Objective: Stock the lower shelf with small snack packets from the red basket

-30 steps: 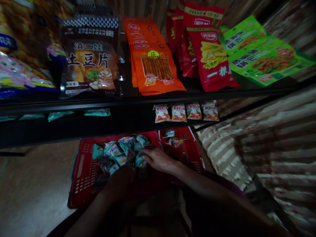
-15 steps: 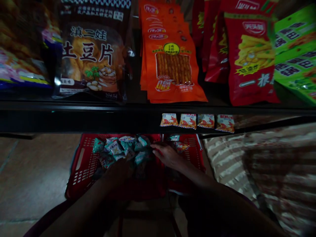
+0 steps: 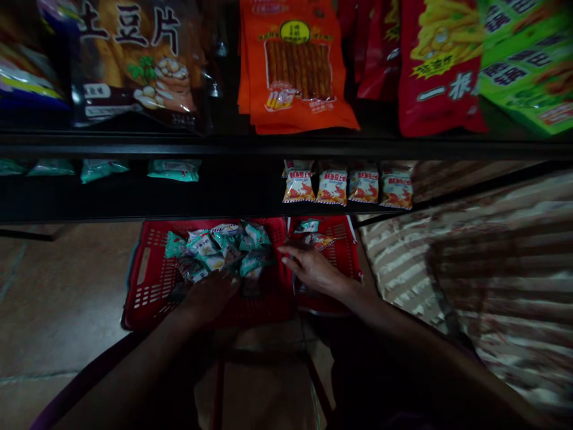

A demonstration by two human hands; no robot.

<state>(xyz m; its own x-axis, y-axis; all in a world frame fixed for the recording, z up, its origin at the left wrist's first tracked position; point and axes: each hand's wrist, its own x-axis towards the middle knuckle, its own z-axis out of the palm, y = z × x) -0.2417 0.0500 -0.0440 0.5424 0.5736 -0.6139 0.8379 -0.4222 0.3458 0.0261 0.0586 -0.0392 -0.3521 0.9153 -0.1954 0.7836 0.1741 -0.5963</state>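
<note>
Dim scene; deep shadow on lower shelf [image 3: 242, 191] and forearms; faint sheen on floor [image 3: 67, 298], edges stretched, upper corners soft.

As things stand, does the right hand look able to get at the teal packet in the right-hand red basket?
Probably yes. The right hand is close by on the near side, and nothing seems to cover the teal packet. The lower black shelf may limit room from above.

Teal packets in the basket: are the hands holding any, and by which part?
Nothing shows in the right hand. Whether the left hand, close to the teal packets, holds one cannot be told; its fingers are too dark.
</note>
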